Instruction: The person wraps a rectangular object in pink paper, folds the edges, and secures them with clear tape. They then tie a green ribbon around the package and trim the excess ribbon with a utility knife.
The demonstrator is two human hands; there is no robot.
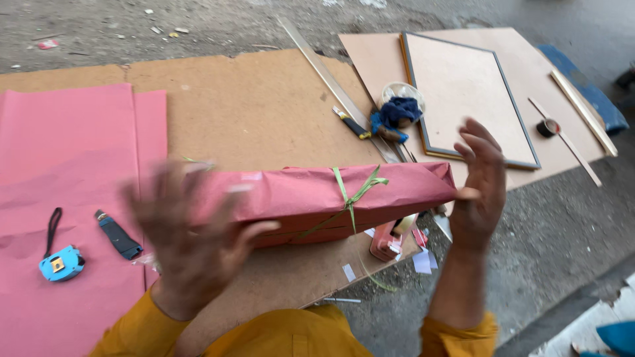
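Left hand, blurred, fingers spread, touches the near end of a pink paper-wrapped package. Right hand, fingers spread, thumb touching its far end. Green ribbon ties it.

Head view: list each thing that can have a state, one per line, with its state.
Pink-wrapped parcel: wrapped, tied with green ribbon, held up.
Left hand: open, blurred, at parcel's left end.
Right hand: open, thumb touching parcel's right end.
Blue tape measure: retracted, on the pink paper sheet.
Picture frame: lying flat.
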